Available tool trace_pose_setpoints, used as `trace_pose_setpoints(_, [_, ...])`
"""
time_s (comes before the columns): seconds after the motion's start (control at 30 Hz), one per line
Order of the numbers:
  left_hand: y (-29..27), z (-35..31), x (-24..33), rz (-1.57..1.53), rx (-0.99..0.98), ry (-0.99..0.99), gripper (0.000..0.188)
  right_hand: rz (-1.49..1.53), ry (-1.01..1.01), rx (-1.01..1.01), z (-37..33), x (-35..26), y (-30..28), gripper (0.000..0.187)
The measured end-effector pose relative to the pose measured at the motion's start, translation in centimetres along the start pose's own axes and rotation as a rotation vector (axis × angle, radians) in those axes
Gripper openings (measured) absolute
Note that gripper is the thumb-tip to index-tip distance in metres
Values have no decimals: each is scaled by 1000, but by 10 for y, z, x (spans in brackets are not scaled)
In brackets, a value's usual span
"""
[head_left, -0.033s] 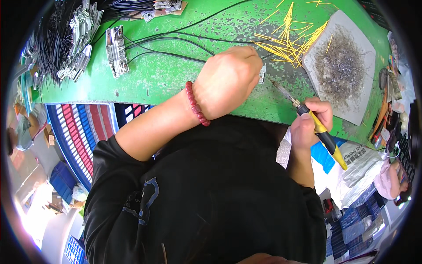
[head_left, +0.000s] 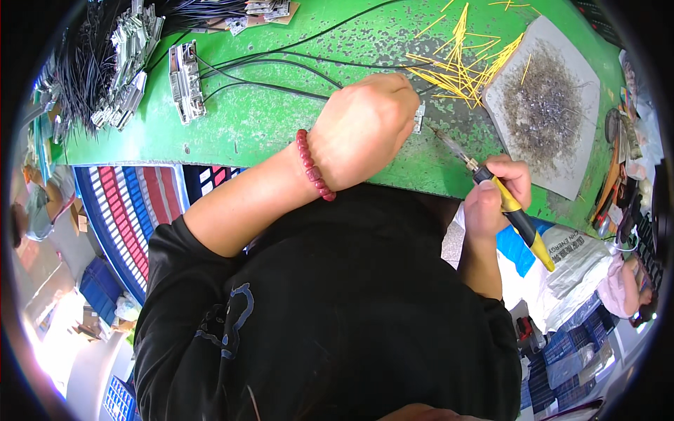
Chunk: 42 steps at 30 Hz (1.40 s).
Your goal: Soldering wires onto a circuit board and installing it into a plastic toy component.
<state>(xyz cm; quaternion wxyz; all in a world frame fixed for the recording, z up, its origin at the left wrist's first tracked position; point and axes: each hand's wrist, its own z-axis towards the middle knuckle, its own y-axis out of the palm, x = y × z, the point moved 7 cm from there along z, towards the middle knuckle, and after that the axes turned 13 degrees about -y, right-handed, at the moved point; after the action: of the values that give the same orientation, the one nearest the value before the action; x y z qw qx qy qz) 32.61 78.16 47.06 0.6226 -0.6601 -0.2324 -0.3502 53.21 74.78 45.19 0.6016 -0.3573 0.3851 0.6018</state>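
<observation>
- Green, scuffed tabletop [head_left: 281, 119] is taken as the landmark; everything below is placed against it.
- A small silvery metal connector part [head_left: 419, 116] is seen at the middle of the green tabletop, mostly covered by the left hand [head_left: 365, 130], which is curled over it with fingers bent down; the part is pinched at the fingertips, though the exact hold is hidden by the back of the hand.
- A string of dark red round beads [head_left: 314, 165] is worn on the left wrist, at the near edge of the tabletop.
- A soldering iron with a yellow-and-black handle [head_left: 512, 210] is gripped in the right hand [head_left: 495, 196], closed firmly around it near the tabletop's near right edge; its thin metal tip [head_left: 446, 140] is pointed at the connector part, just beside it.
- A scatter of thin yellow wire pieces [head_left: 460, 59] is laid on the far right of the tabletop.
- A grey square mat covered with tiny metal bits [head_left: 544, 105] is set at the tabletop's right end.
- Long black cables [head_left: 281, 67] are run across its far side.
- A heap of silvery connectors with black leads [head_left: 116, 77] is piled at its left end.
</observation>
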Motion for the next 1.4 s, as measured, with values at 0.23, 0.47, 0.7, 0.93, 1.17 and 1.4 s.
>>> trace_pose_setpoints(0.23, [2,6,-1,59,-77,-32,7,-55,3,-34,2,-1,4,22])
trace_pose_setpoints(0.47, [5,10,1,146,-144,-29,10,-68,-10,-87,1,-2,8,23])
trace_pose_setpoints(0.7, [4,12,2,149,-156,-32,10,-67,16,-115,3,-2,10,24])
trace_pose_setpoints(0.93, [5,12,-1,136,-153,-36,11,-29,-49,-36,-1,0,3,27])
trace_pose_setpoints(1.17, [5,13,1,166,-170,-38,11,-126,14,154,3,-4,4,37])
trace_pose_setpoints(1.4, [2,13,2,191,-178,-38,10,-350,49,-204,58,10,42,33])
